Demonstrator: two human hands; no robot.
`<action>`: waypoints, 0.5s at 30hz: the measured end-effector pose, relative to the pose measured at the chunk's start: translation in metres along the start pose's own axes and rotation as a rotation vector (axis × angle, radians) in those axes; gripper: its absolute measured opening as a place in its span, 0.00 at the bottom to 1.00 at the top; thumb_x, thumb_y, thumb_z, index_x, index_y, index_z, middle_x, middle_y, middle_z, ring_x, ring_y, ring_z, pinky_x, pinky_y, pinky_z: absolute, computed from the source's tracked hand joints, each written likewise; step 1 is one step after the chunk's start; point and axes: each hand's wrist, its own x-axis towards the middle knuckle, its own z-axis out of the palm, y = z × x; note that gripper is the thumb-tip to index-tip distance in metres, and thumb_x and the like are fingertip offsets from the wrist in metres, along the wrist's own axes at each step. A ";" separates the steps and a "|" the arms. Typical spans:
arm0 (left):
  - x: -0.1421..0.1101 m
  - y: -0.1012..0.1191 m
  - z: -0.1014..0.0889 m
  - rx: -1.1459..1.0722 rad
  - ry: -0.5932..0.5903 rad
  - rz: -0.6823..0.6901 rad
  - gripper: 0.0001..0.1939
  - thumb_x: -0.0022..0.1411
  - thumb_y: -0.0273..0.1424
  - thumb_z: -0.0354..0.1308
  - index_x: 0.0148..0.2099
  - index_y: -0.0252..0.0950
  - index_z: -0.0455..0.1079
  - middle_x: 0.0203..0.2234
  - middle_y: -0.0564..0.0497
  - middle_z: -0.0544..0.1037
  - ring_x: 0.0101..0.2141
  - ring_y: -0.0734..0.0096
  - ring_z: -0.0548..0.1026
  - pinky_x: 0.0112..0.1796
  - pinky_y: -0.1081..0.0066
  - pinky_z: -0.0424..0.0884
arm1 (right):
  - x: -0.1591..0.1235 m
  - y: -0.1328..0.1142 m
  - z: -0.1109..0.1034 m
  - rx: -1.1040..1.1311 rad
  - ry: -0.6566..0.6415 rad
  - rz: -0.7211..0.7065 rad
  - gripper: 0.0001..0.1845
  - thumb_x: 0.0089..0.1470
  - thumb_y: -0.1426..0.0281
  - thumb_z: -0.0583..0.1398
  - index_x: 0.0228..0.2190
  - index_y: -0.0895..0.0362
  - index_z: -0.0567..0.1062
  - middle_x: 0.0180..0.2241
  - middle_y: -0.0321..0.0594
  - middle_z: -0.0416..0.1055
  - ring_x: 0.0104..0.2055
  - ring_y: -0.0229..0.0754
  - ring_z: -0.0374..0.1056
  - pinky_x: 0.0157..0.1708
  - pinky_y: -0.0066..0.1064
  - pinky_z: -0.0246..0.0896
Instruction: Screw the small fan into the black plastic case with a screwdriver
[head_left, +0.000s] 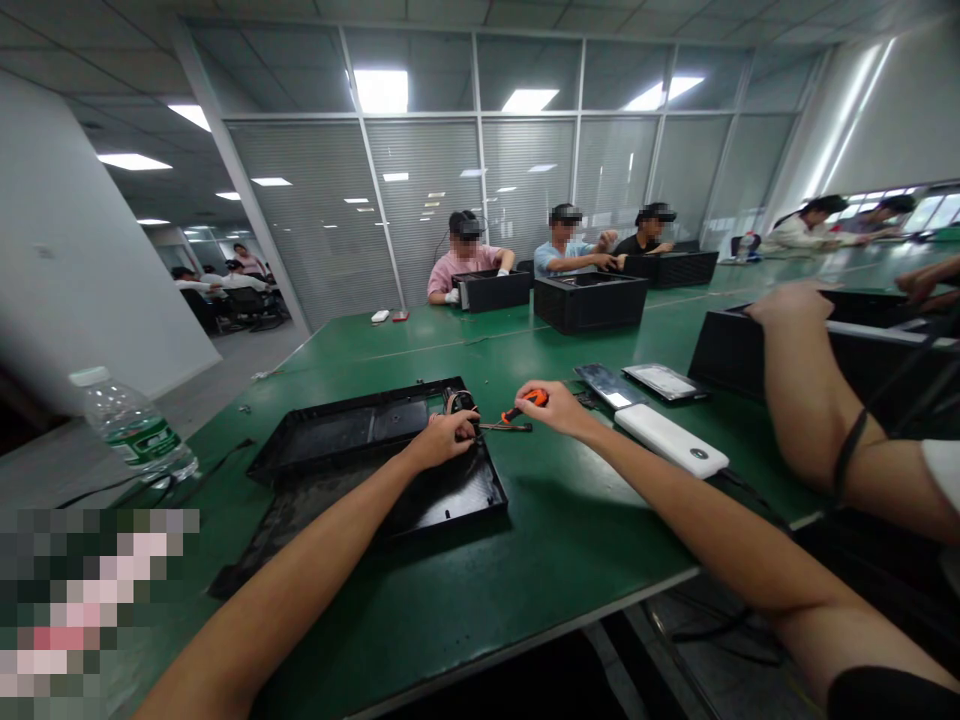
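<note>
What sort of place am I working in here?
Probably a shared workroom: several people sit around a long green table with black cases, and your right hand holds an orange-handled tool.

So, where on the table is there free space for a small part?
The green tabletop is bare between the open black case and the right forearm, on the near side. Beyond that forearm it is crowded: white power bank, hard drive and, further right, another black case.

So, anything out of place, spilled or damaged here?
No spill or damage visible. Only mild oddity: a capped water bottle, black cord beside it, sharing the table with exposed wiring at the black case.
</note>
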 end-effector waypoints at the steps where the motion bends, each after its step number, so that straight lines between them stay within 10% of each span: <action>1: 0.000 0.000 -0.001 0.005 -0.003 -0.001 0.21 0.52 0.26 0.55 0.50 0.37 0.62 0.32 0.55 0.75 0.33 0.75 0.73 0.41 0.73 0.64 | 0.000 0.000 0.003 -0.013 0.005 -0.007 0.15 0.46 0.60 0.57 0.27 0.61 0.73 0.23 0.35 0.67 0.24 0.32 0.58 0.24 0.23 0.51; 15: 0.001 0.003 -0.003 -0.009 -0.041 0.050 0.15 0.53 0.25 0.54 0.45 0.34 0.65 0.31 0.53 0.75 0.32 0.76 0.73 0.37 0.77 0.66 | 0.000 -0.003 0.009 -0.110 -0.001 -0.035 0.14 0.47 0.62 0.56 0.27 0.61 0.74 0.23 0.36 0.69 0.23 0.32 0.59 0.25 0.23 0.51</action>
